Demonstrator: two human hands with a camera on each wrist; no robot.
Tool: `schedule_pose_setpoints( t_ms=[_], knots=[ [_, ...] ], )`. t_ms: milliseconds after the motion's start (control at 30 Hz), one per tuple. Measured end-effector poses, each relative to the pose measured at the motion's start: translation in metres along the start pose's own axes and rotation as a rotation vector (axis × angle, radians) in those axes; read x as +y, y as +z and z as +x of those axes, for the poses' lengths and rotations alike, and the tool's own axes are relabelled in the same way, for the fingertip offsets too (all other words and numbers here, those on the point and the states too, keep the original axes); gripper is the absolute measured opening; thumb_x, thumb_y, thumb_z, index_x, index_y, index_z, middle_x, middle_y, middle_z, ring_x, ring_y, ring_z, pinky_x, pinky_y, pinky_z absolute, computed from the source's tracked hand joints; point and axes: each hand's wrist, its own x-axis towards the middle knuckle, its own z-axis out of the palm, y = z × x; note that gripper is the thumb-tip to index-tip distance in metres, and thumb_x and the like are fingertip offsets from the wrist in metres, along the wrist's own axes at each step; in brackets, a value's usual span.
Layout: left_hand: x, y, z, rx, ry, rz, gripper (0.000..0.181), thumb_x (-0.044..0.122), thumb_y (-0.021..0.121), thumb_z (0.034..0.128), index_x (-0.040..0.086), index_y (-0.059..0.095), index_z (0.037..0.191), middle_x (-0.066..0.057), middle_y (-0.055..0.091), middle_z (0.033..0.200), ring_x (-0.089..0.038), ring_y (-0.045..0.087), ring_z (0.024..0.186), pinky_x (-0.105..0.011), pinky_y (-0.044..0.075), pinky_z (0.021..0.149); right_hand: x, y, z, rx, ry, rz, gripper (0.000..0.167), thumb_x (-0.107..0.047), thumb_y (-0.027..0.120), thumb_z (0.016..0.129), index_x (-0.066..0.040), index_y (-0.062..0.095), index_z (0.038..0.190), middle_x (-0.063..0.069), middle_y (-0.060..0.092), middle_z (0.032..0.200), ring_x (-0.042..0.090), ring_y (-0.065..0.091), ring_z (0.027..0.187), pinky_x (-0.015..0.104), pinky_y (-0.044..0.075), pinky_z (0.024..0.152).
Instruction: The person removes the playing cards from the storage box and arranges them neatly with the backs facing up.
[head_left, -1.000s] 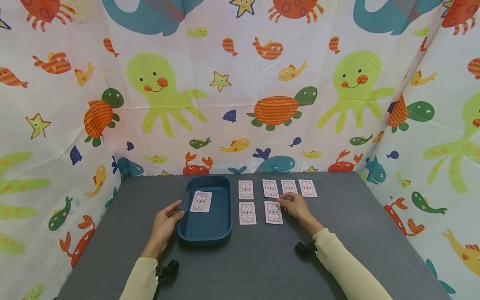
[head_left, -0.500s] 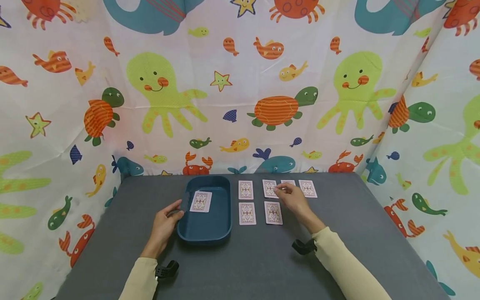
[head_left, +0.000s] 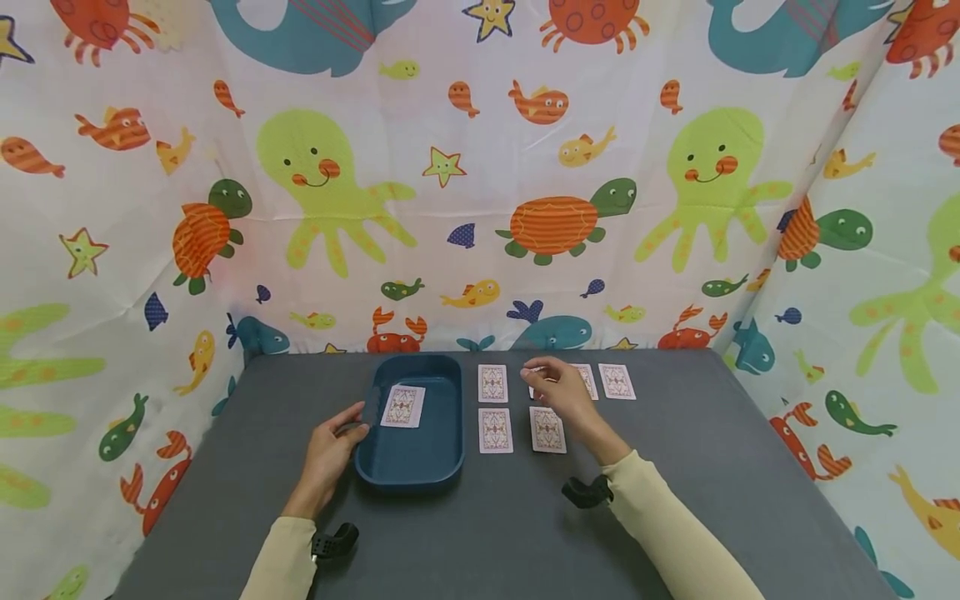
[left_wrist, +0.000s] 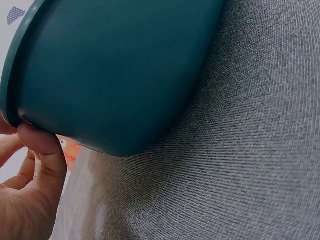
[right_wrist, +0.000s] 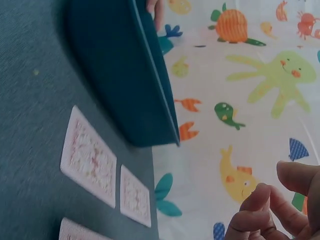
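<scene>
My left hand [head_left: 330,457] holds the left rim of a dark blue tray [head_left: 410,483]; the left wrist view shows the thumb [left_wrist: 42,142] against its wall just below the rim. Face-down playing cards [head_left: 402,406] lie in the tray, overlapping so that I cannot tell how many. Over the back row of cards hovers my right hand [head_left: 564,392], partly hiding two of them. Its thumb and bent fingers stand apart in the right wrist view, with nothing between them. Below it lies a front-row card [head_left: 548,430].
Two cards, a back one [head_left: 493,383] and a front one [head_left: 496,431], lie right of the tray. Another card [head_left: 617,382] ends the back row. A sea-animal curtain [head_left: 465,208] hangs behind and beside the grey table [head_left: 480,533].
My right hand has moved left and away from me, from beside the front-row card to above the back row. The left hand and the tray have stayed in place.
</scene>
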Motion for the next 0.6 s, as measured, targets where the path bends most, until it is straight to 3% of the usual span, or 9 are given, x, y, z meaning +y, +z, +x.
schedule_pose_setpoints(
  t_ms=[300, 500, 600],
  knots=[
    [0.003, 0.001, -0.003, 0.001, -0.002, -0.013, 0.047, 0.017, 0.059, 0.097, 0.018, 0.052, 0.144, -0.011, 0.05, 0.142, -0.018, 0.053, 0.115, -0.023, 0.045, 0.082, -0.011, 0.025, -0.001, -0.043, -0.011, 0.076, 0.031, -0.028, 0.066, 0.094, -0.008, 0.065, 0.118, 0.011, 0.062, 0.097, 0.018, 0.052, 0.072, 0.027, 0.046, 0.065],
    [-0.001, 0.001, -0.003, 0.0, 0.007, -0.021, 0.047, 0.016, 0.059, 0.097, 0.016, 0.052, 0.143, -0.013, 0.05, 0.142, -0.015, 0.054, 0.111, -0.02, 0.045, 0.08, -0.021, 0.043, -0.005, -0.059, -0.024, 0.113, 0.032, -0.026, 0.066, 0.094, -0.007, 0.064, 0.12, 0.006, 0.062, 0.096, 0.033, 0.058, 0.09, 0.031, 0.049, 0.072],
    [-0.001, 0.001, -0.003, -0.003, 0.006, -0.009, 0.047, 0.017, 0.059, 0.0972, 0.016, 0.051, 0.144, -0.014, 0.049, 0.143, -0.017, 0.053, 0.113, -0.02, 0.045, 0.08, -0.026, 0.051, -0.006, -0.06, -0.043, 0.125, 0.029, -0.024, 0.066, 0.094, -0.01, 0.066, 0.119, 0.004, 0.06, 0.094, 0.03, 0.057, 0.087, 0.028, 0.048, 0.068]
  ],
)
